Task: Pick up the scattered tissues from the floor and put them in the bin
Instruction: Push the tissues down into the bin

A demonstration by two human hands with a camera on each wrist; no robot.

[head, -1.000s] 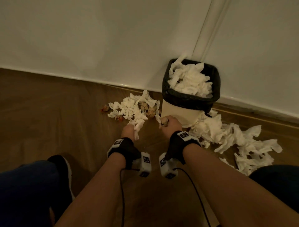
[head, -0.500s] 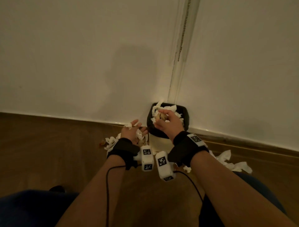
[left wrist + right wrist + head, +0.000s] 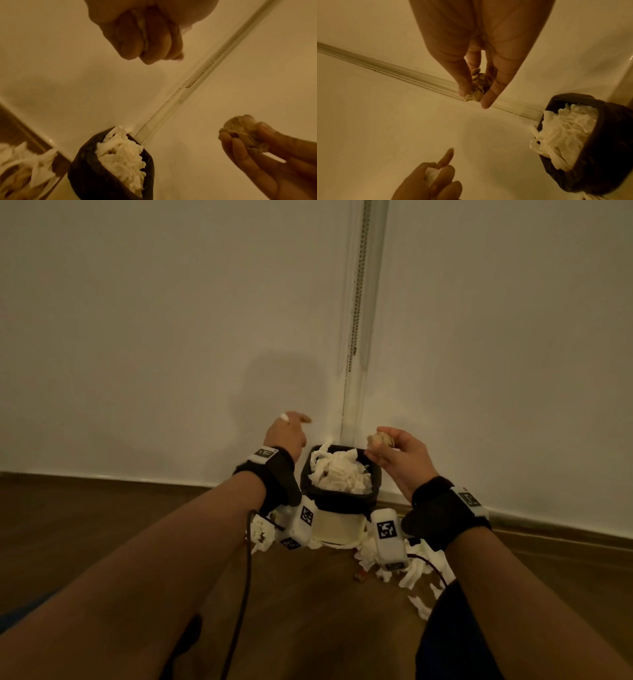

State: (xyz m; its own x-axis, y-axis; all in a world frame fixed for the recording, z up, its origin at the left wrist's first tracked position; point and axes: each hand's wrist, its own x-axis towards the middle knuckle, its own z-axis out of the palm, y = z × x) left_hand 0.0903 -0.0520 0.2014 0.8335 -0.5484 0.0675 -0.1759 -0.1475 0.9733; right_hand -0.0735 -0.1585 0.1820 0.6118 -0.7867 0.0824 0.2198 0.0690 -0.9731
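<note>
A small bin (image 3: 342, 501) with a black liner stands against the wall, heaped with white tissues (image 3: 340, 474). My right hand (image 3: 390, 450) is raised above the bin's right rim and pinches a crumpled brownish wad (image 3: 380, 438) between thumb and fingers; the same wad (image 3: 477, 83) shows in the right wrist view. My left hand (image 3: 289, 433) hovers above the bin's left side, fingers curled round a small white tissue scrap (image 3: 432, 174). More white tissues (image 3: 414, 573) lie on the floor around the bin's base.
A white wall rises right behind the bin, with a vertical track and bead chain (image 3: 358, 285). Wooden floor (image 3: 308, 611) spreads in front. A small reddish scrap (image 3: 359, 577) lies on the floor. My dark-clad knees sit at the lower corners.
Both hands rose from the floor and the bin's rim to above the bin. The view tilted up toward the wall. My hands moved apart, each still holding its piece.
</note>
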